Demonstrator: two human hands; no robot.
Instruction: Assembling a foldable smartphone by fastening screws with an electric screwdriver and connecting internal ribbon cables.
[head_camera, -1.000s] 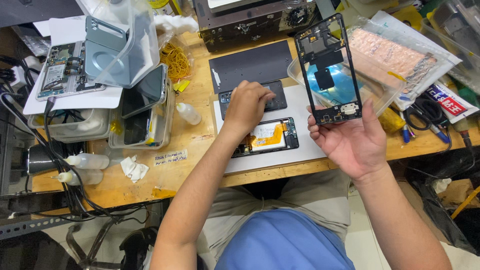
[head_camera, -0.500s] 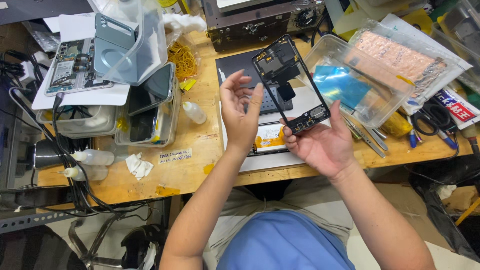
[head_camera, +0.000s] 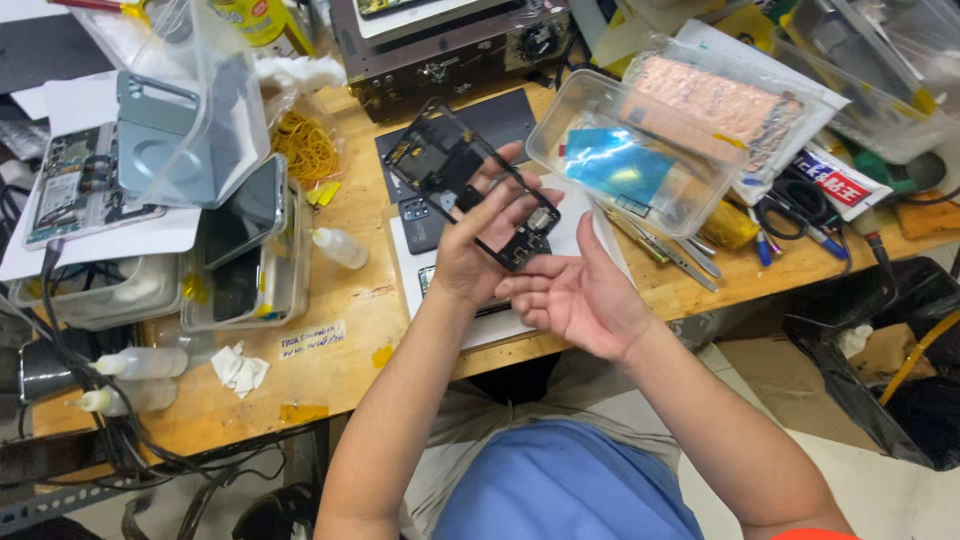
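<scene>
Both hands hold a black phone frame above the wooden bench. My left hand grips its lower half from the left, fingers spread across the inner face. My right hand supports the frame's lower end from beneath, palm up, with the fingertips under the small connector board. The frame tilts away toward the upper left. Beneath the hands lie a white mat and a dark phone part.
A clear plastic box with blue film stands right of the frame. Tweezers and tools lie beside it. On the left are stacked trays with phones, a small dropper bottle, yellow rubber bands and tangled cables.
My left hand rose from the mat and took hold of the frame. The frame moved left and lower, from the right hand's upright grip into both hands.
</scene>
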